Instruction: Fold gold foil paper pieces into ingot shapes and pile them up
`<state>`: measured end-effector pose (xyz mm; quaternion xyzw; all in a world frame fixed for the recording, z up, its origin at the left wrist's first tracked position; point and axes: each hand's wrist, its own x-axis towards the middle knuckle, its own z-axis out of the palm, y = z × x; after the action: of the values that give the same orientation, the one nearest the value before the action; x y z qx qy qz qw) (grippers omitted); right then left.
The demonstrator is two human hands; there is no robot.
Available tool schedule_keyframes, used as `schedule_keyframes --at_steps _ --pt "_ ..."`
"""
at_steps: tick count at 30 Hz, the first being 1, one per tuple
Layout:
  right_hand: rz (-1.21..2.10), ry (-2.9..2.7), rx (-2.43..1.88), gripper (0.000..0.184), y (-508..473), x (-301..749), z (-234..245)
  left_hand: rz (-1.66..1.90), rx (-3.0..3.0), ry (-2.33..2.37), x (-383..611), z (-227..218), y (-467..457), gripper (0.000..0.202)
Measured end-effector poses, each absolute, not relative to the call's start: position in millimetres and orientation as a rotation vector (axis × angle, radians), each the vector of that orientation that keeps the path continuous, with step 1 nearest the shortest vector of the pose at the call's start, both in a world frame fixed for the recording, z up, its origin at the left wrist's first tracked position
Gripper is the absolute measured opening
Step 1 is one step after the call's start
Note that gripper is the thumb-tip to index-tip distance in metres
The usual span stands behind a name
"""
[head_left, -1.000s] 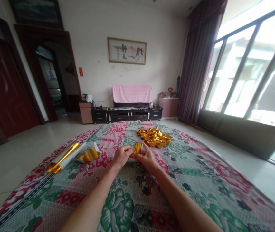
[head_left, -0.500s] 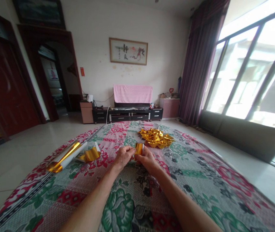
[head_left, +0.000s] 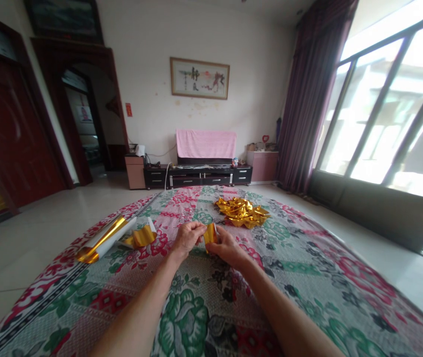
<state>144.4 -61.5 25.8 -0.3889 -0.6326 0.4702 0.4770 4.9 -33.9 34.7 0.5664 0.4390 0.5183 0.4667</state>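
Observation:
A small piece of gold foil paper (head_left: 210, 235) is held up between my two hands, above the flowered cloth. My left hand (head_left: 188, 238) pinches its left edge with thumb and fingertips. My right hand (head_left: 229, 245) grips the right side, thumb across the front and fingers behind. Just beyond my hands lies a pile of folded gold foil pieces (head_left: 246, 213). To the left rest a gold and white foil roll (head_left: 105, 239) and a few loose gold foil sheets (head_left: 143, 236).
The flowered cloth (head_left: 300, 292) covers the rounded surface under my hands. Across the floor stands a low black TV cabinet (head_left: 187, 179), with a pink cloth (head_left: 206, 144) draped over the screen. Windows (head_left: 375, 114) and a purple curtain (head_left: 300, 104) are on the right.
The foil piece has tilted and moved slightly left, with my left hand drawn a little outward. Both hands keep their hold on it. The pile and roll lie as before.

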Motion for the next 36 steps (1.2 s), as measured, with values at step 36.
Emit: schedule_keyframes --at_steps 36 --pt "1.226 -1.343 -0.978 0.033 -59 150 21 1.105 1.155 0.825 5 28 -36 0.036"
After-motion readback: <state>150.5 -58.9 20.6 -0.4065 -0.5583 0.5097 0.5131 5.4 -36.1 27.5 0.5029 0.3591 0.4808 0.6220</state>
